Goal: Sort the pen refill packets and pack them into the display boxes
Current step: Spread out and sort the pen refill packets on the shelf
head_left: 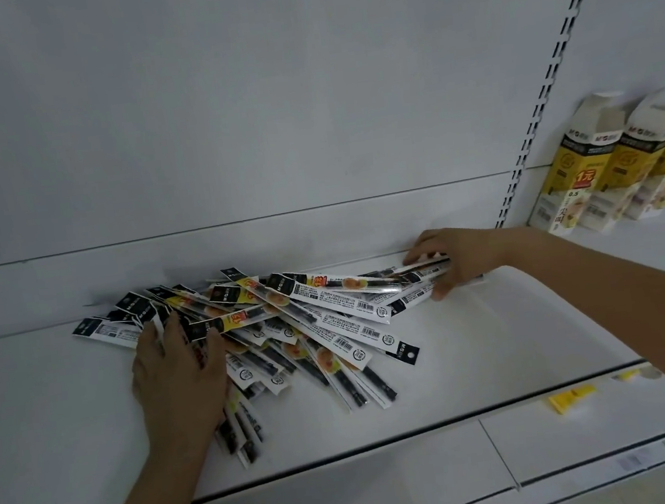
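**Refill packets fanned across a white shelf, a hand at each end**

Shelf [477, 339] room lies mostly to the right and front of the pile: smooth white metal runs bare from the packets to the front lip, and another stretch is open at the near left. Behind, the pile presses close to the flat back panel [263, 94]; a slotted upright [544, 91] climbs the wall at the right.

The pen refill packets [330, 318] lie in a loose, overlapping fan near the shelf's back edge, long thin clear sleeves with black, white and yellow printed cards and barcodes. The left hand [179, 373] lies palm-down on the fan's left part, fingers spread fairly straight over the packets and hiding those beneath. The right hand [447, 259] is at the fan's right tip, fingers above and thumb below curled round the ends of several packets; how many it holds is hard to make out.

Three display boxes [610, 162] stand tilted on the next shelf bay to the right, well apart from the pile, tall cartons in white and yellow with open top flaps. They are blurred, and the rightmost is cut off by the frame edge. A yellow tag [571, 398] sits on the front rail below the right forearm, its print unreadable.
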Available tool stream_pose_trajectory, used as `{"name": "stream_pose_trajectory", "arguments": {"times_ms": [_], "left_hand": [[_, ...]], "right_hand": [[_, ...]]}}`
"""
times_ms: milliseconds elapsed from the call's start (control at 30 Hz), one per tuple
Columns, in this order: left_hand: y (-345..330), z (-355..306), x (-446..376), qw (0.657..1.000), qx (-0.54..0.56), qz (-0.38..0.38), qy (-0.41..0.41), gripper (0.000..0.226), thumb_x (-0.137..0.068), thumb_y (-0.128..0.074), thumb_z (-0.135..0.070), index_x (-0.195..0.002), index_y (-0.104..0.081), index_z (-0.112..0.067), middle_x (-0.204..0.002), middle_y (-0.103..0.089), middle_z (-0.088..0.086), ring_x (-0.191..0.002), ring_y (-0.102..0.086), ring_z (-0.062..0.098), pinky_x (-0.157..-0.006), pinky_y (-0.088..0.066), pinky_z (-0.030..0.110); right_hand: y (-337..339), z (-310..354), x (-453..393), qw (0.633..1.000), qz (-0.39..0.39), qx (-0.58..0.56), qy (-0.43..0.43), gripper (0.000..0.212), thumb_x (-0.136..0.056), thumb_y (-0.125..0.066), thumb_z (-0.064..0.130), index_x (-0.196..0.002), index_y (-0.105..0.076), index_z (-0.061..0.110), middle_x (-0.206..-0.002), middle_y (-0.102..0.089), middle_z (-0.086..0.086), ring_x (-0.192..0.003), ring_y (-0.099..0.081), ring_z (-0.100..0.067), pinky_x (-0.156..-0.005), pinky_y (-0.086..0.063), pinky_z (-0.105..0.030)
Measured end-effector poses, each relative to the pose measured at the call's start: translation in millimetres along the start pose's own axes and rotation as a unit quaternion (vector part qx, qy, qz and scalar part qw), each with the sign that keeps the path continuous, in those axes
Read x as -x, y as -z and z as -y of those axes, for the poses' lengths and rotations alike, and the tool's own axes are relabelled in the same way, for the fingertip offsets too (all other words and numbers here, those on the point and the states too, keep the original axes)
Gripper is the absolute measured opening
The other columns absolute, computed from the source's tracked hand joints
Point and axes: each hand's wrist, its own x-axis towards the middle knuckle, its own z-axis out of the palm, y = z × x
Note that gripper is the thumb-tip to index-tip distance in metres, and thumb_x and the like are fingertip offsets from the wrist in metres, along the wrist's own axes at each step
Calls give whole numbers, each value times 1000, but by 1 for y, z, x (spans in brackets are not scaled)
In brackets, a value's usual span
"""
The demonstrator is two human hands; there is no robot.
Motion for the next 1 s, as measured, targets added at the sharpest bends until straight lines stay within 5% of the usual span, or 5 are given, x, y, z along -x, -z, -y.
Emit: {"name": "stream_pose_trajectory", "arguments": {"times_ms": [333,500,600,833,1000], "left_hand": [[2,-1,1,1000,-3,2,0,64,-98,-49,-43,-152,-32,-13,-160,-20,17,-146,-19,35,-118,-19,54],[2,0,1,1000,5,4,1,63,-98,-50,-42,-152,-32,-14,-160,-19,16,-147,-18,34,-118,-18,54],[3,-1,1,1000,8,6,4,63,-98,-50,-43,-151,-32,-14,-161,-18,16,-147,-18,34,-118,-18,54],[4,-2,2,1000,15,6,4,63,-99,-49,-42,-152,-31,-14,-161,-17,15,-147,-16,34,-119,-17,52],[3,-1,1,1000,14,6,5,63,-98,-49,-42,-151,-32,-14,-161,-18,16,-147,-17,34,-119,-17,54]], "right_hand": [[-18,34,9,995,13,95,-3,31,-78,-71,28,-93,-45,22,-82,-53,8,-78,-57,-18,-63,-43,-31],[-19,31,20,997,19,73,-2,19,-74,-68,33,-85,-54,28,-84,-62,9,-76,-63,-13,-69,-54,-38],[-14,26,29,989,21,146,-8,21,-82,-65,37,-84,-48,26,-80,-51,12,-79,-61,-19,-73,-53,-42],[18,9,66,984,60,125,-109,31,-91,-60,25,-119,-55,11,-109,-61,-6,-89,-60,-18,-76,-50,-32],[40,-3,95,983,56,71,-162,9,-88,-62,18,-97,-60,19,-88,-63,-1,-72,-54,-12,-65,-44,-25]]}}
